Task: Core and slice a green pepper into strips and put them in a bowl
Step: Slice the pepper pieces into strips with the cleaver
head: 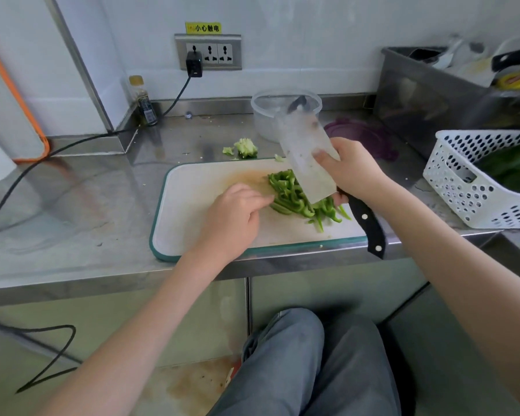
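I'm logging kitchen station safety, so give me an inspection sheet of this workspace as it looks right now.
Surface: stainless steel counter, white cutting board with teal rim.
Job's things: green pepper strips piled on board; clear plastic bowl behind.
Clutter: pepper core, purple lid, white perforated basket, small bottle.
Hands: left hand touches strips; right hand holds the cleaver by its blade.
Cables: black cable across counter.
Surroundings: wall socket.

Heap of thin green pepper strips [300, 199] on a white cutting board [210, 205], pale core [246, 148] on the table behind, clear plastic bowl [267, 112] upright beyond.
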Tool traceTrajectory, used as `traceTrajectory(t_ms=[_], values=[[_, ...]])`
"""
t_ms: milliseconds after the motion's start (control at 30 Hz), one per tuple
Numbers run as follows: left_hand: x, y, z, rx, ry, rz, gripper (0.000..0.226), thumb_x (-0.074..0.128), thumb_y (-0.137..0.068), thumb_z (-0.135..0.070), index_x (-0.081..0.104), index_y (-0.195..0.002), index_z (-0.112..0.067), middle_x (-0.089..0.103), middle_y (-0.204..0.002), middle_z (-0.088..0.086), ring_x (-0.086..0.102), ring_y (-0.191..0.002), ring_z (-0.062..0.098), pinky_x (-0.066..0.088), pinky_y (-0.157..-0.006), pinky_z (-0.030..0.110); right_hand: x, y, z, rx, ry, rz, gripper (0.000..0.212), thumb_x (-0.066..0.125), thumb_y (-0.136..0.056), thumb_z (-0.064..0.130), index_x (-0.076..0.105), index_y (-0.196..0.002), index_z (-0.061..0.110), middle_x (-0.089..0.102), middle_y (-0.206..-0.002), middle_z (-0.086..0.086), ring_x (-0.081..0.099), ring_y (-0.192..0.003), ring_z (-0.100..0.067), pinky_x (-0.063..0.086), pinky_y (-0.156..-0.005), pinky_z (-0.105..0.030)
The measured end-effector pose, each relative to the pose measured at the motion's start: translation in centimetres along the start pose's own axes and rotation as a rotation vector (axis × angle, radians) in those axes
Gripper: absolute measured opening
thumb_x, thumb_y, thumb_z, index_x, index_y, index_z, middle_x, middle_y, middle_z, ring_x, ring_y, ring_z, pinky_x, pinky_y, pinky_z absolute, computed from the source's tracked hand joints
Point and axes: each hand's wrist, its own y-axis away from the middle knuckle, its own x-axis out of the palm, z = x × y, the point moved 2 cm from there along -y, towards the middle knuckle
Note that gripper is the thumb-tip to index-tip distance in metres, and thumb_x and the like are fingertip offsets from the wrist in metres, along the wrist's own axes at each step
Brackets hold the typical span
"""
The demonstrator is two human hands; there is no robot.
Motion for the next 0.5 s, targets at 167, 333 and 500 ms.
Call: traceTrajectory(t_ms=[167,333,500], values=[[1.0,-3.1,-2.7,-0.705,0.878,0.041,0.023,0.054,-0.092,-0.011,0.062,-0.113,-0.007,0.069,-0.104,0.008,0.066,-0.095,0.016,0.052,-0.090,0.030,0.4,-0.7,-0.9,0.133,-0.274,-0.045,0.040,0.050,-0.087,0.048,0.052,-0.086,0.008,0.043,-0.073,-0.007,0.037,-0.056,-0.023,0.031,-0.050,-0.033],[1.9,-5.8,-3.5,-0.979,1.580,0.217,0.032,0.038,-0.101,-0.024,0.055,-0.114,-0.001,0.065,-0.103,0.017,0.064,-0.089,0.024,0.056,-0.077,0.032,0.5,-0.8,-0.7,0.158,-0.465,-0.018,0.033,0.051,-0.095,0.038,0.058,-0.093,0.006,0.049,-0.067,-0.009,0.039,-0.035,-0.008,0.032,-0.033,-0.019],[2.1,-6.5,-2.5,-1.044,1.690,0.272,0.025,0.041,-0.100,-0.016,0.057,-0.110,-0.001,0.070,-0.098,0.017,0.070,-0.083,0.029,0.057,-0.074,0.043,0.5,-1.6,-1.8,0.166,-0.356,-0.088,0.035,0.051,-0.091,0.047,0.052,-0.083,0.013,0.045,-0.073,-0.008,0.039,-0.054,-0.015,0.032,-0.049,-0.030]])
